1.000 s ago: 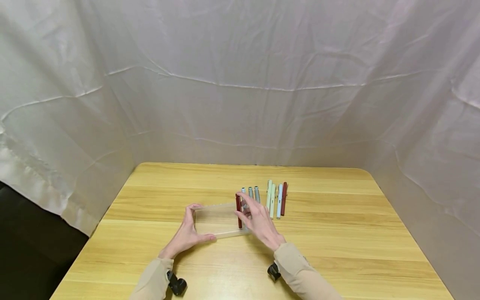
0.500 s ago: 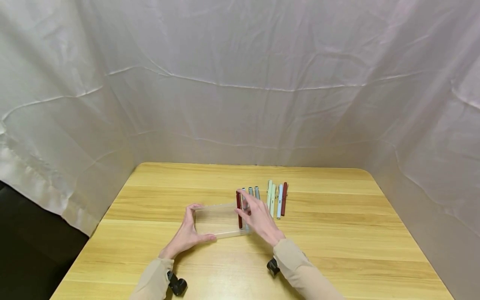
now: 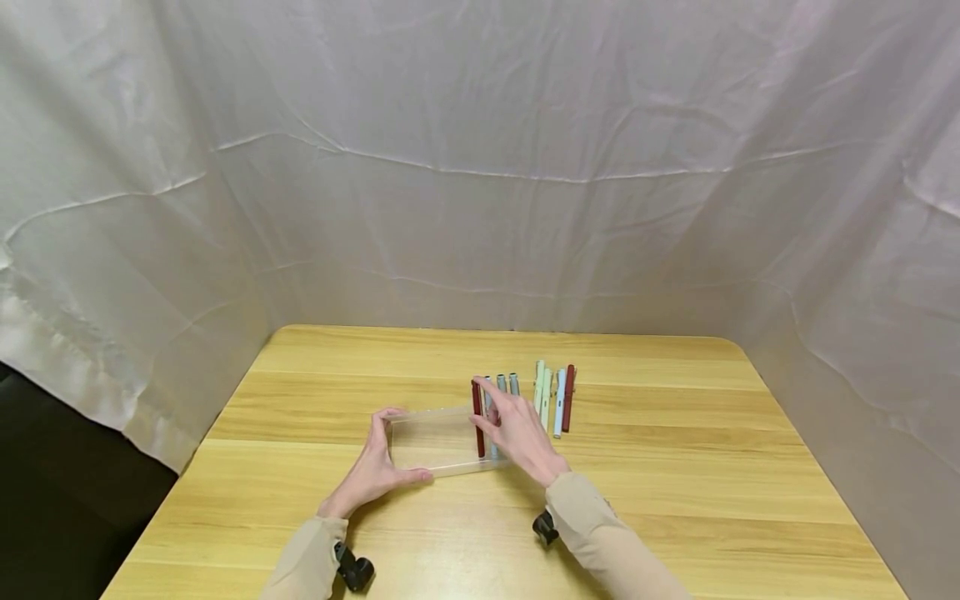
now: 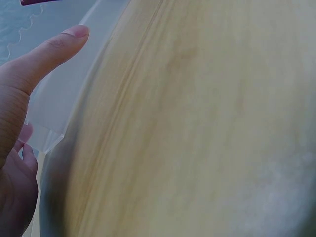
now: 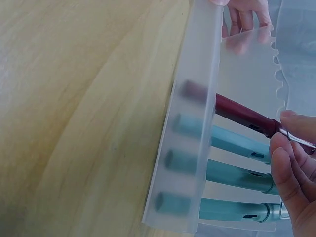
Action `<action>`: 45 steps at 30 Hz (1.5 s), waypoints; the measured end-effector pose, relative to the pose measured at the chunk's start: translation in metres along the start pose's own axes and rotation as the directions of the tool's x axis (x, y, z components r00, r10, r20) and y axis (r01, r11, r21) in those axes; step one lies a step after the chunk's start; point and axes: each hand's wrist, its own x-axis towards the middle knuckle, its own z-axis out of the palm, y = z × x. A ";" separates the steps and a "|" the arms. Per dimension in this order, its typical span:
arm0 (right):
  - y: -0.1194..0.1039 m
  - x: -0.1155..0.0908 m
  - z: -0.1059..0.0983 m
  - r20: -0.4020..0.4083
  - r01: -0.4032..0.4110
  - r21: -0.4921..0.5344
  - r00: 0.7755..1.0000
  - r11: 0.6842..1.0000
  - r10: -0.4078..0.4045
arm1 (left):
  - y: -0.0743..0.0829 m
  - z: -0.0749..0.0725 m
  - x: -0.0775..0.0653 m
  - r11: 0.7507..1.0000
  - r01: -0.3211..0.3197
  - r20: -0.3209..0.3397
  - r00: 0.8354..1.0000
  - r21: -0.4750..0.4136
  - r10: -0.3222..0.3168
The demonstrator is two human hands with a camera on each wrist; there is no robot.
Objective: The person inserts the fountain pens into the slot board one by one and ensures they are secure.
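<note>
My left hand point(image 3: 375, 462) grips the left end of a translucent plastic pen tray point(image 3: 461, 469), thumb along the near wall and fingers at the far side. At the tray's right part, my right hand point(image 3: 521, 437) pinches a dark red pen point(image 3: 477, 429) near its clip end. Its other end sits behind the frosted near wall point(image 5: 200, 59) in the right wrist view. Beside it in the tray lie a light blue pen point(image 5: 239, 142) and two teal pens point(image 5: 237, 176), partly covered by my right fingers. The tray's far edge has scalloped notches point(image 5: 279, 74).
Right of the tray, on the wooden table point(image 3: 675, 467), lie two pale green pens point(image 3: 545, 400), a light blue pen point(image 3: 558, 404) and another dark red pen point(image 3: 568, 400). Pale curtains point(image 3: 480, 233) stand behind the table and along both sides.
My right hand has shifted slightly, and the clip end of the dark red pen has moved a little toward the far side. The left hand and tray stay put.
</note>
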 end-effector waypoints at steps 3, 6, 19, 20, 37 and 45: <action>0.000 0.000 0.000 0.001 0.004 -0.012 1.000 1.000 -0.004 | 0.000 0.000 0.000 1.000 0.003 0.002 1.000 -0.001 -0.003; 0.000 0.000 0.000 0.001 0.006 -0.024 1.000 1.000 -0.006 | 0.000 0.000 -0.001 1.000 0.003 0.001 1.000 -0.003 -0.003; -0.001 0.000 0.000 0.017 0.002 -0.059 1.000 0.998 -0.001 | 0.000 0.001 -0.001 1.000 0.007 -0.005 1.000 0.003 -0.007; -0.001 0.001 0.000 0.018 0.002 -0.060 1.000 0.998 -0.001 | 0.000 0.001 -0.001 1.000 0.008 -0.004 1.000 0.004 -0.008; -0.001 -0.005 -0.003 0.027 -0.044 0.044 0.999 0.998 0.043 | -0.001 0.001 0.000 1.000 -0.006 -0.011 1.000 -0.024 0.005; 0.006 -0.012 -0.006 -0.046 0.020 0.109 0.999 0.994 -0.015 | -0.003 0.002 0.001 0.999 -0.025 -0.012 1.000 -0.022 0.025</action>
